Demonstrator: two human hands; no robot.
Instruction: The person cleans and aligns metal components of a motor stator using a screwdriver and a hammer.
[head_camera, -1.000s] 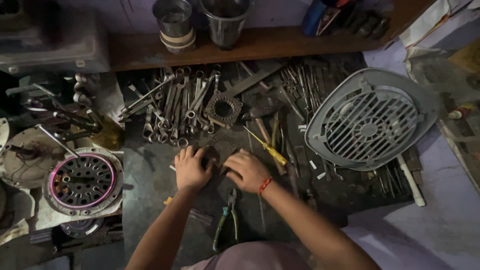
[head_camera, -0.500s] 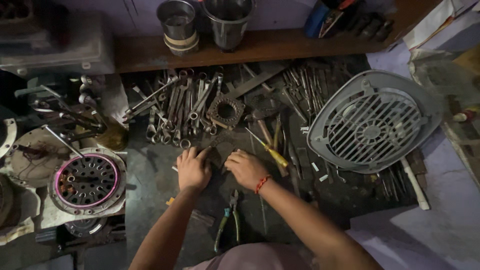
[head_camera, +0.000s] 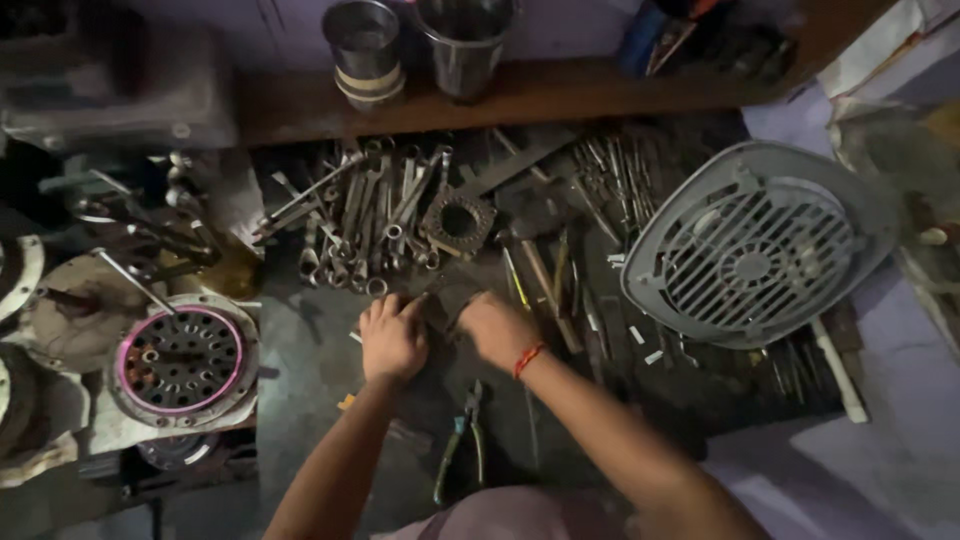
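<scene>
1. Both hands rest close together on the dark work surface (head_camera: 320, 370): the left hand (head_camera: 392, 340) lies palm down with its fingers curled, and the right hand (head_camera: 497, 330) sits just beside it, also knuckles up.
2. Between the fingertips lies a small dark part (head_camera: 447, 300); both hands touch it, but how firmly either grips it cannot be made out in the dim light.
3. A red thread band (head_camera: 527, 360) circles the right wrist.
4. Green-handled pliers (head_camera: 462, 440) lie on the surface near the forearms, touched by neither hand.
5. Just beyond the hands lies a row of wrenches (head_camera: 370, 215), with a square metal flange (head_camera: 458, 222) beside them and a yellow-handled screwdriver (head_camera: 516, 280) near the right hand.
6. A grey slotted fan cover (head_camera: 760, 245) lies to the right, well apart from the hands.
7. A round plate with a pink ring (head_camera: 182, 362) sits to the left.
8. Two steel cups (head_camera: 365, 45) stand on the wooden ledge at the far edge.
</scene>
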